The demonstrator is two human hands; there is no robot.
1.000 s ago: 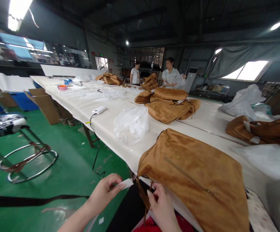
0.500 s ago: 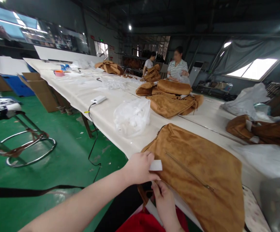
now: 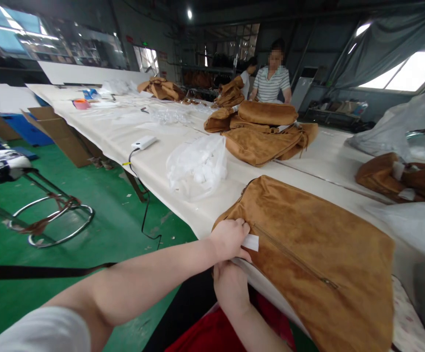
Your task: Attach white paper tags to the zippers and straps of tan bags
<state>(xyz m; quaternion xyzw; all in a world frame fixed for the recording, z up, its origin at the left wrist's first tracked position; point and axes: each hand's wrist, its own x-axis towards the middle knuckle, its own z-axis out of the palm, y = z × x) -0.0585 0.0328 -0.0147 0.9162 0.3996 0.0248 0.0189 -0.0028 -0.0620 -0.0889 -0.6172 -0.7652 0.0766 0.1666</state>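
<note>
Green floor (image 3: pixel 117 230) and a long, pale-covered table (image 3: pixel 115 132) stretch across the head camera, the one view I work from out here. Just past the fingertips of the left hand (image 3: pixel 230 239), a brown bag (image 3: pixel 318 239) lies flat on the table, spreading away to their right. Those left fingers are closed on a white slip (image 3: pixel 251 243), its free end sticking out over the bag. Below them, by the bag's edge, is the right hand (image 3: pixel 232 283) — its fingertips are hidden, so I cannot tell whether they grip anything.

I judge the bag soft, floppy and fairly light, not slippery or fragile, though likely to sag and crease. I would hold it by the seamed edge beside the fingers, clear of the zip (image 3: pixel 293 254).

Ahead of the fingers rest a clear plastic bag (image 3: pixel 197 166) and more brown bags (image 3: pixel 263 144); farther off — a person in a striped shirt (image 3: pixel 272 85). Well to their left stands a stool (image 3: pixel 3 166).
</note>
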